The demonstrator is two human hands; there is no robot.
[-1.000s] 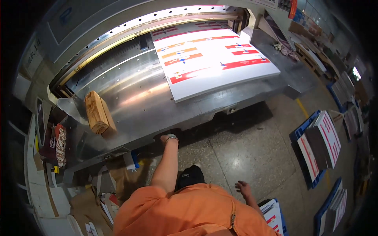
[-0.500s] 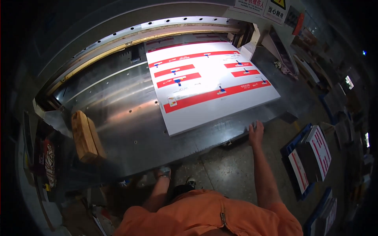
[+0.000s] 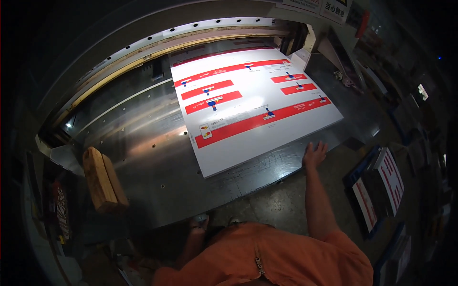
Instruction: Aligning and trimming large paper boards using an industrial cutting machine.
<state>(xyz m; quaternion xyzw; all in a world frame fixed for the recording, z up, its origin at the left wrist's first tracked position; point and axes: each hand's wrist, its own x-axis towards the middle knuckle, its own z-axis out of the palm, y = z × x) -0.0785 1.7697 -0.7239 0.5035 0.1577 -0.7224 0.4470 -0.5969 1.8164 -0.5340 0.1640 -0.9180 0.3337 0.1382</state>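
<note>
While your right hand (image 3: 315, 155) lies open, fingers spread, on the steel cutter table's (image 3: 157, 162) front edge, holding nothing, the printed sheet stack (image 3: 253, 109) sits just beyond it. Your left hand (image 3: 198, 223) hangs below the edge, its grip hidden.

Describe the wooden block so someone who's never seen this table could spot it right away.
Start at the big steel table with the white and red printed sheets on it. Go to the table's left front corner, far from the right hand: the wooden block lies there. It is the only tan, thick piece on the metal; all else there is flat paper.
</note>
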